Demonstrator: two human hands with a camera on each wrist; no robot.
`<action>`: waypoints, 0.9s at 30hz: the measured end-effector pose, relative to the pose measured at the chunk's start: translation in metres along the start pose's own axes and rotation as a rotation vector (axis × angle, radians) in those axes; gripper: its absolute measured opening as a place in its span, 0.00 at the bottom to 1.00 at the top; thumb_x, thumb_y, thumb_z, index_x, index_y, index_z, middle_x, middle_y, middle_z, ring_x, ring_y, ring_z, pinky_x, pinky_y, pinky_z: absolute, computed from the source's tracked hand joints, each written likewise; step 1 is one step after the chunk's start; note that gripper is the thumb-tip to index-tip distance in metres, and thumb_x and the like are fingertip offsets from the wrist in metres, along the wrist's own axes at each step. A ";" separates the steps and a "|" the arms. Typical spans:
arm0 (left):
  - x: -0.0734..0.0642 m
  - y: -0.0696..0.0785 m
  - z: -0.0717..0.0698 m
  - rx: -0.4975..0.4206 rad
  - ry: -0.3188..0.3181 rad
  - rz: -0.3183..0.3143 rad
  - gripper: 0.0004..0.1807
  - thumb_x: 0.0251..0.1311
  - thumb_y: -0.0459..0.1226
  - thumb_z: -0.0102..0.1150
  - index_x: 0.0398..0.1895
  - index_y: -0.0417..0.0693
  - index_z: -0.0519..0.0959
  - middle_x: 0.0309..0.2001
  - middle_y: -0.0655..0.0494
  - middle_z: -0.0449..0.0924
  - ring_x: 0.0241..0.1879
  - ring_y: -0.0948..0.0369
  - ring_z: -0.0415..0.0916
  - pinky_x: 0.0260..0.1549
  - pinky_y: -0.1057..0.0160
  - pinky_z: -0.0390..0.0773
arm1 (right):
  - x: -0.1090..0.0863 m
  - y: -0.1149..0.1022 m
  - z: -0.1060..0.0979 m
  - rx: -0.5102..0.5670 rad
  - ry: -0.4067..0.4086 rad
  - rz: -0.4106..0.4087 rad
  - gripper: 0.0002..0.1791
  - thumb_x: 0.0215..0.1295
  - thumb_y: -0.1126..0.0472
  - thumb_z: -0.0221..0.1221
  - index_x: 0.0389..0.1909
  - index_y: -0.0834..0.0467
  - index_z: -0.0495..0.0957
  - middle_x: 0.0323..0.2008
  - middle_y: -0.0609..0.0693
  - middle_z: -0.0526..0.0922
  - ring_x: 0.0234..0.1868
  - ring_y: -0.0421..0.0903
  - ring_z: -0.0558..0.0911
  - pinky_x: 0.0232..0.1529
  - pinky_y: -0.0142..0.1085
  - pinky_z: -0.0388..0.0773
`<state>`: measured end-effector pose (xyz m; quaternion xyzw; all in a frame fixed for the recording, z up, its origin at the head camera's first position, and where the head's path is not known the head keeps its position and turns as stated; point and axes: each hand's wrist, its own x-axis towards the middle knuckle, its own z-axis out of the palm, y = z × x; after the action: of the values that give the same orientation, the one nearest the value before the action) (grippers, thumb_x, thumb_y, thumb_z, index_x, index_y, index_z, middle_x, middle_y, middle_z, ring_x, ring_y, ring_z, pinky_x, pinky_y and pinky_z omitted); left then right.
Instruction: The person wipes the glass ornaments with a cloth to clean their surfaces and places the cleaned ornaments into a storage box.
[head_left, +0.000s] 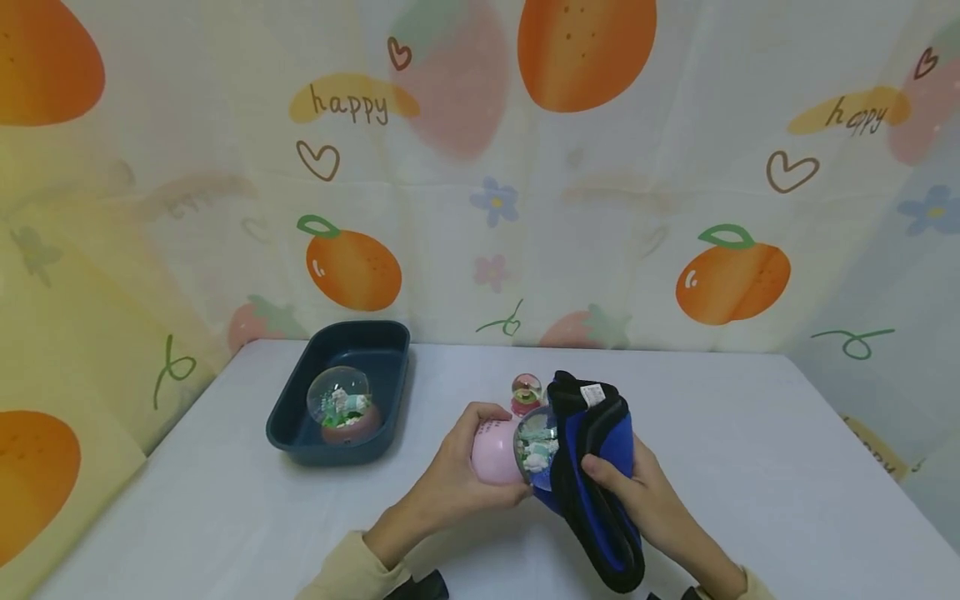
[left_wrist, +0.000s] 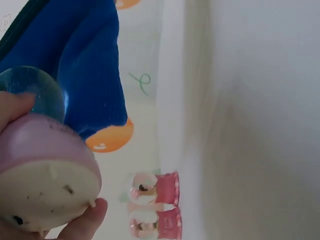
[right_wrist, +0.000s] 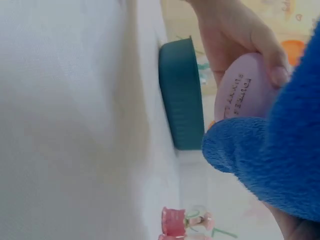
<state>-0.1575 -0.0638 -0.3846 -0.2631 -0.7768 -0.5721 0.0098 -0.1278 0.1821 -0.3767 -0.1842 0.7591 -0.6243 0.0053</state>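
My left hand (head_left: pixel 442 479) grips a snow globe by its lilac-pink base (head_left: pixel 495 454), with the globe lying on its side above the table. The glass dome (head_left: pixel 535 454) has small white and green figures inside and points to the right. Raised lettering shows on the base (right_wrist: pixel 240 92) in the right wrist view, and its pale underside (left_wrist: pixel 47 195) in the left wrist view. In my right hand (head_left: pixel 652 496) is a folded blue plush cloth (head_left: pixel 618 433) with black edging and a white label. The cloth is wrapped partly over the dome and hides its right side.
A dark teal tray (head_left: pixel 386 350) at the left holds another snow globe (head_left: pixel 345 404) with a brownish-pink base. Behind my hands stands a small red-based snow globe (head_left: pixel 527 393); two such globes (left_wrist: pixel 168 187) show in the left wrist view. A fruit-printed curtain (head_left: pixel 450 233) hangs behind the white table.
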 end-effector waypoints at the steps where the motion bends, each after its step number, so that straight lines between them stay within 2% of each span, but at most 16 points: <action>1: 0.000 0.000 -0.001 0.010 -0.017 0.002 0.44 0.38 0.35 0.79 0.61 0.49 0.64 0.58 0.54 0.72 0.50 0.54 0.75 0.41 0.66 0.82 | 0.000 0.000 -0.001 0.010 0.012 0.007 0.17 0.75 0.63 0.47 0.54 0.73 0.64 0.41 0.54 0.82 0.38 0.41 0.86 0.37 0.37 0.85; 3: -0.001 0.001 -0.002 0.035 -0.049 0.007 0.46 0.38 0.35 0.80 0.62 0.51 0.62 0.59 0.55 0.71 0.52 0.55 0.74 0.43 0.66 0.81 | 0.000 0.000 -0.002 0.031 0.048 0.035 0.16 0.77 0.62 0.45 0.52 0.73 0.65 0.38 0.49 0.83 0.36 0.41 0.86 0.36 0.37 0.85; 5: -0.001 0.001 -0.003 0.065 -0.070 0.041 0.47 0.38 0.36 0.80 0.63 0.51 0.61 0.60 0.55 0.70 0.54 0.55 0.73 0.45 0.66 0.81 | 0.000 -0.001 -0.003 0.054 0.083 0.066 0.16 0.79 0.60 0.43 0.50 0.72 0.66 0.36 0.46 0.84 0.35 0.41 0.86 0.36 0.37 0.85; 9: -0.001 0.001 -0.005 0.113 -0.055 0.173 0.45 0.39 0.36 0.81 0.62 0.50 0.63 0.60 0.54 0.70 0.56 0.56 0.73 0.47 0.64 0.81 | 0.002 -0.003 -0.003 0.050 0.152 0.102 0.17 0.79 0.58 0.42 0.51 0.70 0.68 0.35 0.45 0.84 0.35 0.42 0.86 0.36 0.37 0.85; 13: 0.000 -0.001 -0.007 0.098 -0.018 0.310 0.41 0.38 0.34 0.80 0.59 0.51 0.69 0.60 0.51 0.70 0.59 0.56 0.71 0.48 0.61 0.83 | 0.002 -0.004 -0.001 0.075 0.193 0.105 0.15 0.79 0.57 0.43 0.49 0.66 0.70 0.34 0.45 0.84 0.34 0.41 0.85 0.35 0.37 0.85; 15: 0.001 -0.002 -0.008 0.075 -0.002 0.355 0.39 0.38 0.33 0.80 0.58 0.51 0.71 0.61 0.50 0.70 0.60 0.55 0.71 0.47 0.59 0.83 | 0.001 -0.002 -0.001 0.120 0.158 0.092 0.13 0.80 0.57 0.42 0.49 0.62 0.69 0.35 0.45 0.83 0.35 0.41 0.84 0.36 0.36 0.84; 18: 0.001 -0.002 -0.009 0.049 0.006 0.384 0.40 0.38 0.31 0.79 0.58 0.48 0.69 0.61 0.51 0.70 0.60 0.54 0.71 0.47 0.58 0.84 | -0.001 0.001 -0.003 0.168 0.066 0.056 0.11 0.80 0.58 0.39 0.51 0.60 0.67 0.38 0.44 0.82 0.38 0.40 0.84 0.38 0.36 0.84; 23: 0.001 -0.003 -0.008 0.024 -0.028 0.369 0.43 0.39 0.30 0.78 0.60 0.44 0.65 0.63 0.51 0.68 0.60 0.54 0.71 0.48 0.58 0.83 | -0.006 0.003 -0.004 0.114 -0.038 -0.002 0.20 0.80 0.59 0.38 0.58 0.72 0.60 0.42 0.47 0.81 0.41 0.40 0.84 0.40 0.36 0.84; 27: 0.001 -0.003 -0.007 0.065 -0.032 0.363 0.43 0.39 0.30 0.78 0.61 0.44 0.65 0.62 0.51 0.68 0.59 0.54 0.71 0.48 0.59 0.83 | -0.006 0.001 0.000 0.045 -0.068 -0.050 0.19 0.78 0.62 0.40 0.56 0.75 0.59 0.41 0.53 0.79 0.39 0.40 0.85 0.38 0.38 0.85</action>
<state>-0.1617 -0.0697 -0.3842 -0.4076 -0.7346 -0.5314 0.1090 -0.1224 0.1844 -0.3790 -0.2242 0.7393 -0.6346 0.0197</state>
